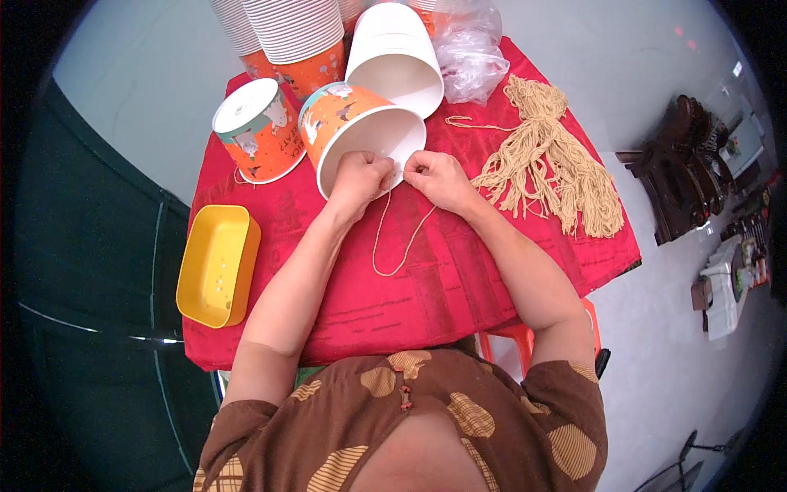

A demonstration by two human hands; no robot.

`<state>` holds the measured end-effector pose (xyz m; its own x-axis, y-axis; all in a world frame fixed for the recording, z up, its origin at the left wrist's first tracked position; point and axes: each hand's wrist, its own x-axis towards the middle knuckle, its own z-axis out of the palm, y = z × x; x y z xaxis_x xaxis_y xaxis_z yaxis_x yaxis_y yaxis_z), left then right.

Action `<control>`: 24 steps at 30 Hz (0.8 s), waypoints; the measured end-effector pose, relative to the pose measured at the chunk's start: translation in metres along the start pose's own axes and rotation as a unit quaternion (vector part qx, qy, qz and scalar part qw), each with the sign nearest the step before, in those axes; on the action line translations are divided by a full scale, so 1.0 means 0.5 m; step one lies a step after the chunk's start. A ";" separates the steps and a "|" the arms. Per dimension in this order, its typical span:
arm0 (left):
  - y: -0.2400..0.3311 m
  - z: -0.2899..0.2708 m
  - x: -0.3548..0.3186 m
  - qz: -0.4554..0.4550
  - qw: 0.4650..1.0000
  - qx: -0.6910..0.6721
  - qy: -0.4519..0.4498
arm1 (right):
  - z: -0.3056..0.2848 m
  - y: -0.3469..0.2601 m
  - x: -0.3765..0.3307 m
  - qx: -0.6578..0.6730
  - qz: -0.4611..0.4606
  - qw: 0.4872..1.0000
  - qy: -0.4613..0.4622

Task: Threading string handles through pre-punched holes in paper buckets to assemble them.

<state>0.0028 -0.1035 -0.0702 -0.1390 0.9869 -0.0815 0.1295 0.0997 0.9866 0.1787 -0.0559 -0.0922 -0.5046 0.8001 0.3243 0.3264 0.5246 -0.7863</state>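
Observation:
An orange printed paper bucket (340, 111) lies on its side, its white mouth facing me. My left hand (365, 179) reaches into that mouth, with thumb and fingers closed in a pinch on a string beside the rim. Just outside the rim, my right hand (438, 179) also pinches the string, its fingertips close to the left ones. A beige string (379, 246) hangs in a loop below both hands and lies over the red cloth. The exact spot where the string meets the rim is hidden by my fingers.
An upside-down orange bucket (261, 135) stands at the left, near tall bucket stacks (299, 41). White nested buckets (395, 66) lie behind, beside a clear plastic bag (469, 53). A beige string bundle (557, 160) lies right; a yellow tub (217, 266) sits at the left edge of the red tablecloth (328, 328).

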 end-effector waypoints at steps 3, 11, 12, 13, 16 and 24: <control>0.002 0.010 -0.004 -0.013 0.994 -0.110 0.004 | -0.002 0.002 0.001 0.004 0.002 1.000 -0.012; -0.003 0.011 -0.002 -0.007 0.996 -0.090 -0.005 | -0.007 -0.007 0.001 -0.001 0.015 0.999 -0.042; -0.002 0.010 -0.002 -0.011 0.995 -0.096 -0.009 | -0.007 -0.007 0.000 -0.004 0.012 0.999 -0.040; -0.001 0.010 -0.003 -0.011 0.995 -0.097 -0.009 | -0.007 -0.006 -0.001 -0.006 0.009 0.999 -0.038; -0.001 0.007 -0.004 -0.007 0.992 -0.121 -0.025 | -0.007 -0.005 -0.001 0.003 0.010 0.999 -0.046; 0.001 0.007 -0.006 -0.015 0.999 -0.023 -0.026 | -0.011 -0.016 -0.003 0.024 0.003 0.998 -0.052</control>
<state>0.0067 -0.1059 -0.0698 -0.0901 0.9891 -0.1164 0.0814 0.1238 0.9890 0.1813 -0.0597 -0.0836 -0.5839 0.7672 0.2654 0.2919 0.5034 -0.8132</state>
